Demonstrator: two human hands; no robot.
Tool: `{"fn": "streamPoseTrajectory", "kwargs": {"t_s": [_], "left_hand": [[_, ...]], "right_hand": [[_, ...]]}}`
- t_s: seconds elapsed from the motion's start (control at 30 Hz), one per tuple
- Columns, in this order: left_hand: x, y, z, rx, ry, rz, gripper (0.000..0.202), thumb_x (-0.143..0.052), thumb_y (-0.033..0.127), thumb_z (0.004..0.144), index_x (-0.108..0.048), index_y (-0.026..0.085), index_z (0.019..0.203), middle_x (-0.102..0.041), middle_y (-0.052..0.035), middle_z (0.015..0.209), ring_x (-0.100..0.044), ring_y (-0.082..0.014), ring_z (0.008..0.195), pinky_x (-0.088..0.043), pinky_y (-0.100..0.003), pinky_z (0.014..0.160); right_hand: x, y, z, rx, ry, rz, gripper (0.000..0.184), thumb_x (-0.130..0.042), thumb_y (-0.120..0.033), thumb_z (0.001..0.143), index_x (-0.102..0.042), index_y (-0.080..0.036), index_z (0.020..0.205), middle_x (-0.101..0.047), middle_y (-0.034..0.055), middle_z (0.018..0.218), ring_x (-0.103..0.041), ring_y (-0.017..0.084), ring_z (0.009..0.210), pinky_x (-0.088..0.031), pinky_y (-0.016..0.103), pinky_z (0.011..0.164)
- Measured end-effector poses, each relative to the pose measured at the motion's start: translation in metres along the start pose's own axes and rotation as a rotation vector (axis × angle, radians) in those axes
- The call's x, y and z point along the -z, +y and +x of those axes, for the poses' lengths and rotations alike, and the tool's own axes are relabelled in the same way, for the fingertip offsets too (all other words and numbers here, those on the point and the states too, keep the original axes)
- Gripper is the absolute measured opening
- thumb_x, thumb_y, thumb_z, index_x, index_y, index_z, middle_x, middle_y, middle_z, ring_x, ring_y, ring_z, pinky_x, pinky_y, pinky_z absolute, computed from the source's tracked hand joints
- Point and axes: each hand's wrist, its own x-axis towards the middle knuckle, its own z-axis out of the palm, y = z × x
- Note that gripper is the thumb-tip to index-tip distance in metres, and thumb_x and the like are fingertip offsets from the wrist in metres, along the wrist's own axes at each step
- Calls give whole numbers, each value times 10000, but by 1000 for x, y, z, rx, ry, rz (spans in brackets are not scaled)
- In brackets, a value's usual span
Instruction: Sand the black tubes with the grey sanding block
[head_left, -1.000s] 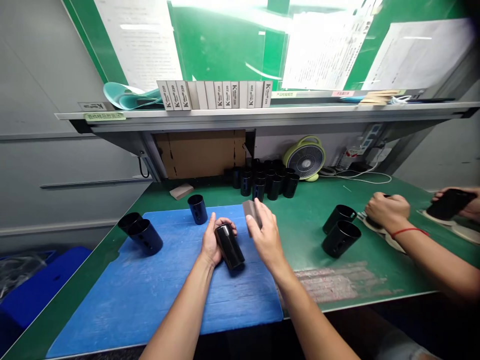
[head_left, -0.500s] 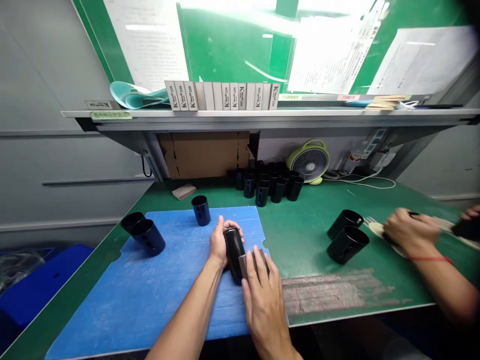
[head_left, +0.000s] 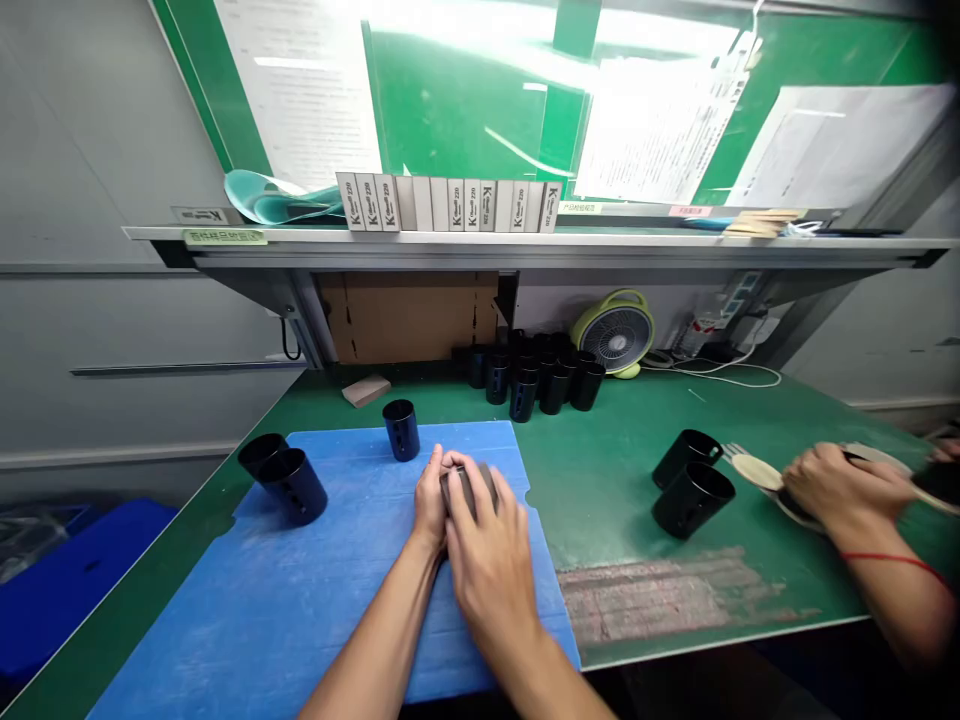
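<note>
At two o'clock on the mat, slightly spread fingers of the right hand are holding down a block; the left hand is curling, its grip hidden. Work is seemingly unfinished, cups at one o'clock possibly waiting

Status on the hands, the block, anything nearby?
Right hand holds grey block; left hand cupped alongside. What's beneath: hidden. Upright black cup ahead on blue mat, apart from both.

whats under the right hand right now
Under the right hand, parts of a gray block show. The left hand is close beside it, and the blue mat shows around both hands. Whatever lies beneath the block and palm is covered.
</note>
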Motion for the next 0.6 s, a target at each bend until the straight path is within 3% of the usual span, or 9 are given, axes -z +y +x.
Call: {"fn": "streamPoseTrajectory", "kwargs": {"t_s": [0.1,0.2,0.27,0.4,0.53,0.6], "left_hand": [[2,-2,1,9,-89,74,476,-614,610,857,-668,157,721,-663,-51,649,-616,-172,551,-467,-274,536],[4,-4,2,-88,86,35,335,-735,491,808,-668,175,721,-684,-27,687,-643,-158,634,-506,-259,642],[5,-5,2,-107,128,12,328,-747,480,804,-658,178,713,-686,-19,692,-638,-150,632,-509,-258,657],[0,-3,1,31,-91,69,490,-617,627,851,-665,155,726,-666,-54,646,-613,-173,539,-465,-281,528],[-2,0,1,-41,3,6,424,-692,563,820,-655,158,699,-671,-42,663,-627,-165,599,-495,-272,602],[-1,0,1,-25,-20,14,446,-658,587,837,-659,159,709,-668,-45,658,-617,-167,566,-477,-275,558]], "right_hand": [[-2,0,-2,0,57,-39,671,-418,-144,973,-262,-296,1608,-460,79,1547,-395,376,1402,-507,537,921],[-3,0,8,-30,-38,-37,629,-425,-184,983,-306,-258,1596,-409,94,1584,-397,410,1392,-492,579,942],[-1,1,10,0,-61,-30,621,-421,-195,985,-313,-262,1593,-416,84,1581,-402,407,1391,-501,577,937],[3,0,1,-14,26,-60,630,-413,-175,988,-296,-278,1599,-465,80,1547,-413,377,1392,-511,553,940],[1,-1,4,-53,-51,-13,607,-413,-187,988,-332,-244,1586,-407,96,1585,-409,395,1391,-499,588,975],[0,-1,2,-28,-12,-4,624,-403,-179,986,-306,-273,1595,-442,84,1563,-422,384,1389,-509,572,972]]}}
